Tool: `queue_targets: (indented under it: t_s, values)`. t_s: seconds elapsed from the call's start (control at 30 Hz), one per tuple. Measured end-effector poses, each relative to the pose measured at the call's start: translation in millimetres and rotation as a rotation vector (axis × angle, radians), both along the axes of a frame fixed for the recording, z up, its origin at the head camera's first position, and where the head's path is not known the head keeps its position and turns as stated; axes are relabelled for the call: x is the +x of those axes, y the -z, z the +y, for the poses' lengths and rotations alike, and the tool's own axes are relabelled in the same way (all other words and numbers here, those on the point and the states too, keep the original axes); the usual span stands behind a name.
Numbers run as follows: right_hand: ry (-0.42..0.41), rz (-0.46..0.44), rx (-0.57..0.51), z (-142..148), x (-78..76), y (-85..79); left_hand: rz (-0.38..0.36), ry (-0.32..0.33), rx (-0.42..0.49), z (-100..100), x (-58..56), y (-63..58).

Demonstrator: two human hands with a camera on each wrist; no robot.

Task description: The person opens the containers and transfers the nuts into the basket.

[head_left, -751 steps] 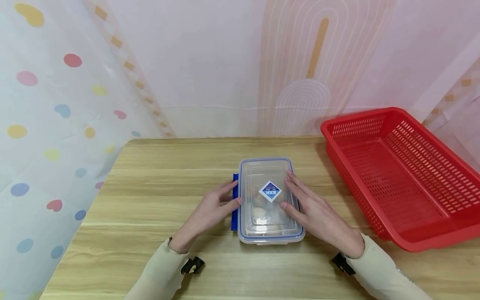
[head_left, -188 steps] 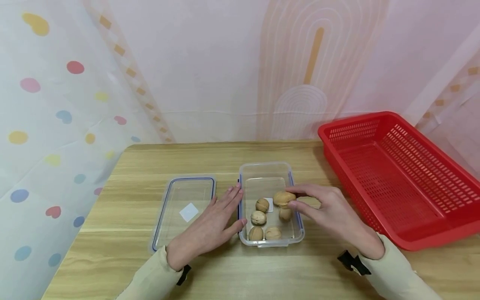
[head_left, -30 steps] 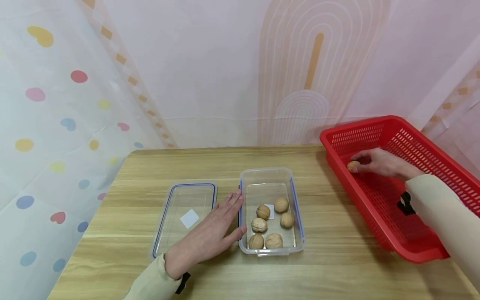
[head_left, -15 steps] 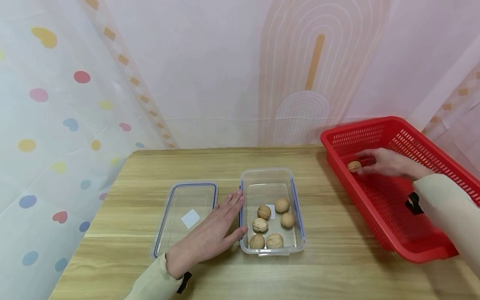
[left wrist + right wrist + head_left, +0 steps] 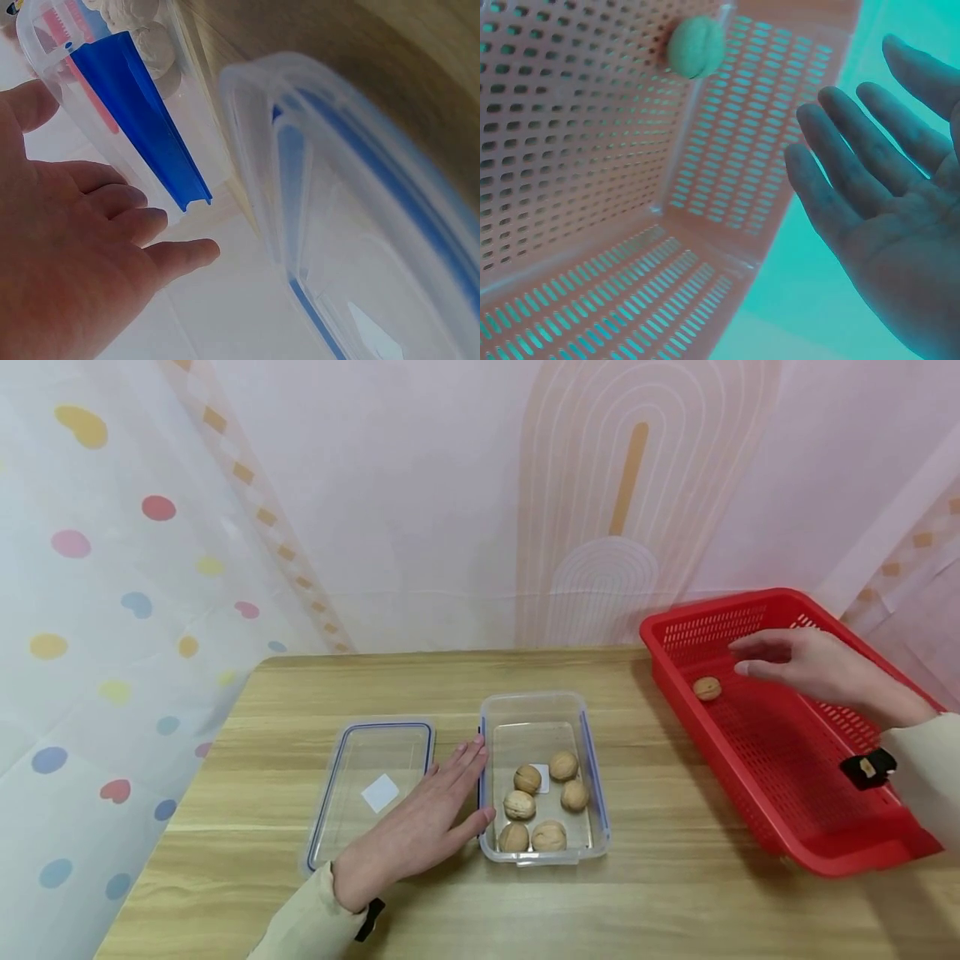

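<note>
My left hand (image 5: pixel 420 817) rests with straight fingers against the left side of a clear plastic food container (image 5: pixel 536 708). Inside the container lie several walnuts (image 5: pixel 550 836), grouped toward its near half. A blue locking flap (image 5: pixel 139 112) hangs along the container's side in the left wrist view. Over the red plastic basket (image 5: pixel 720 760) hovers my right hand (image 5: pixel 817 667), fingers apart and holding nothing. One walnut (image 5: pixel 707 688) lies on the basket floor by its left wall, a little left of the right fingertips. The right wrist view shows that walnut well apart from the hand.
Left of the container, the clear lid (image 5: pixel 352 806) with a blue seal lies on the wooden table (image 5: pixel 645 893), partly under the left hand. A patterned curtain (image 5: pixel 420 510) hangs behind the table. The basket overlaps the table's right side.
The lid came off and was laid at left. My right hand carried a walnut into the basket, let go of it, and has moved up and right. The left hand has stayed put lately.
</note>
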State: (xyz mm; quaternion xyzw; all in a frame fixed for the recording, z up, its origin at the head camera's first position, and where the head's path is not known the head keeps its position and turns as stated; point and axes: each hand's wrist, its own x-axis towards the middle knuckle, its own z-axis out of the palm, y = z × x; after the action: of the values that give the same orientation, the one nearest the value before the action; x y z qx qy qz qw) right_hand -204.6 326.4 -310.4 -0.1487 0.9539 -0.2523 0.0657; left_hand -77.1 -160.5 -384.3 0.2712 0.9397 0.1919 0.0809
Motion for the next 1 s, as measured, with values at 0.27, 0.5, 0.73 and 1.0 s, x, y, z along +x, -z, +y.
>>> queue_targets:
  t_s: [0.27,0.5,0.73,1.0]
  values:
    - [0.102,0.071,-0.038,0,24.0,-14.5,-0.014,0.003,0.01,2,-0.9,-1.0]
    - [0.224,0.107,-0.114,-1,48.3,-23.8,-0.01,0.003,0.034,3,-1.7,-0.5]
    - [0.21,0.193,-0.28,-7,69.3,-27.8,-0.015,0.0,0.044,3,-1.2,-0.8]
    - [0.199,0.238,-0.357,-21,93.0,-30.3,-0.022,-0.005,0.056,2,0.3,-1.9]
